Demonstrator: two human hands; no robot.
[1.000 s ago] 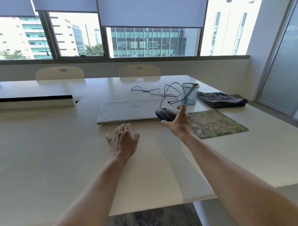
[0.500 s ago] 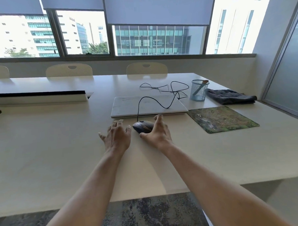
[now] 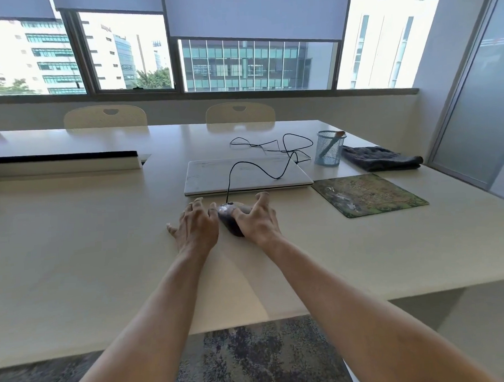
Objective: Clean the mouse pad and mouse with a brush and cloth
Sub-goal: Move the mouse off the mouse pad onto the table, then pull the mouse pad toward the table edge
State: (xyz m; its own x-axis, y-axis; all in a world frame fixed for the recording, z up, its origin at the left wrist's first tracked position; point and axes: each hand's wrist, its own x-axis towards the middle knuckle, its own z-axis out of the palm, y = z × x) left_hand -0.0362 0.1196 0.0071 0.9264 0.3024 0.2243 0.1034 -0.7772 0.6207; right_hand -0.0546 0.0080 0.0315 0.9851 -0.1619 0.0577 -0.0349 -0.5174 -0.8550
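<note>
Using the shut laptop [image 3: 244, 174] as the reference point for everything. There's a broad run of open table [image 3: 74, 256] to the laptop's left, and another between its front edge and the table's near edge, which is where both my arms come in.

The mouse pad [image 3: 369, 194] lies flat just off the laptop's front right corner, close to that corner, though I can't tell if they touch. Behind the laptop's right end stands a mesh cup [image 3: 328, 150] with the brush [image 3: 334, 142] leaning in it, and the folded dark cloth [image 3: 379, 157] sits further right of that.

The mouse [image 3: 230, 217] is on the table just in front of the laptop's front edge, about mid-width, with its cable [image 3: 258, 167] looping back over the lid.

My right hand [image 3: 256, 219] is cupped on the mouse from its right side, thumb laid over the top, fingers arched and spread. My left hand [image 3: 196, 229] lies loosely spread on the table just left of the mouse, thumb tip right beside it; can't tell if it touches.
</note>
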